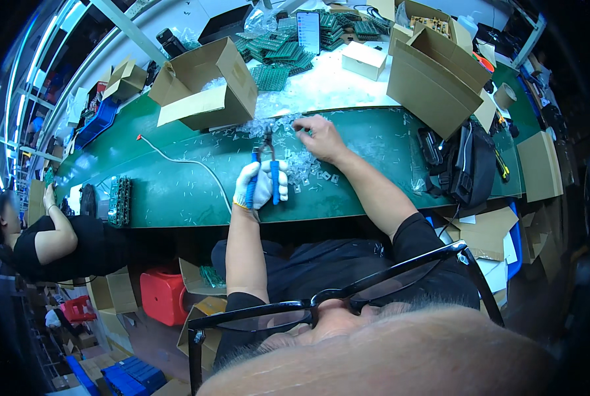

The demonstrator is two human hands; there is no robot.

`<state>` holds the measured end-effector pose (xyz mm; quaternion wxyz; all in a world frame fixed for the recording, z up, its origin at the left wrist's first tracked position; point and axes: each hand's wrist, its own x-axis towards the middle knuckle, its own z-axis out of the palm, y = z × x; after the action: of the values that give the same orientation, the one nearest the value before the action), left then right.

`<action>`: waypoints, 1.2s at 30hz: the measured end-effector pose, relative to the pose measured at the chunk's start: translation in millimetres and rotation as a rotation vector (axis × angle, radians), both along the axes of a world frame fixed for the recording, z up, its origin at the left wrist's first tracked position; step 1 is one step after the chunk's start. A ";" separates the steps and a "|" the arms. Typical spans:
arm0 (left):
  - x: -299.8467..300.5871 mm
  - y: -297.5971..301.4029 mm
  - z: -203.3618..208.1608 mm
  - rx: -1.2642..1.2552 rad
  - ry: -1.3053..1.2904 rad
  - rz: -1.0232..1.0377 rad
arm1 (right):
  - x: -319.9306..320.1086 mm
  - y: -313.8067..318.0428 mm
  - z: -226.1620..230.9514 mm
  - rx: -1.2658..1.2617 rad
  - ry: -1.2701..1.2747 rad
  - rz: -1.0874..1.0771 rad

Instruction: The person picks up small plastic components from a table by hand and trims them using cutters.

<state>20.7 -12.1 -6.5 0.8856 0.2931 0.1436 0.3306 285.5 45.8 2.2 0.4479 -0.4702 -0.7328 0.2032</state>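
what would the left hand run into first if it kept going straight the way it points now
Probably the heap of small clear pieces just past the tip of the blue-handled pliers in the gloved left hand; height is unclear, so it might pass above them.

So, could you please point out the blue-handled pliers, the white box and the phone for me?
Blue-handled pliers [274, 174]: head view, on the right-hand handle.
White box [361, 66]: head view, on its front side.
Phone [309, 33]: head view, on its screen.
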 end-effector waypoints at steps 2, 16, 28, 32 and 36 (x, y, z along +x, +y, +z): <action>-6.1 0.1 -3.6 -0.021 -0.095 0.017 | -8.4 -3.3 -1.6 -0.037 0.007 0.063; -2.5 1.2 -2.1 -0.037 -0.110 -0.009 | -20.9 -7.1 -10.5 -0.118 -0.203 0.246; 10.5 -0.7 5.2 0.048 0.206 0.002 | -5.6 1.4 -3.8 -0.412 0.805 0.323; 18.0 0.5 3.2 -0.084 0.324 0.007 | -2.6 1.4 -1.8 -0.413 0.813 0.252; 20.6 -1.7 9.8 -0.087 0.325 0.021 | -2.7 1.9 -3.3 -0.403 0.767 0.208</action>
<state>41.3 -13.8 3.2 0.8589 0.3026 0.3023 0.2816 282.8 47.7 -1.1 0.5641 -0.3624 -0.5027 0.5456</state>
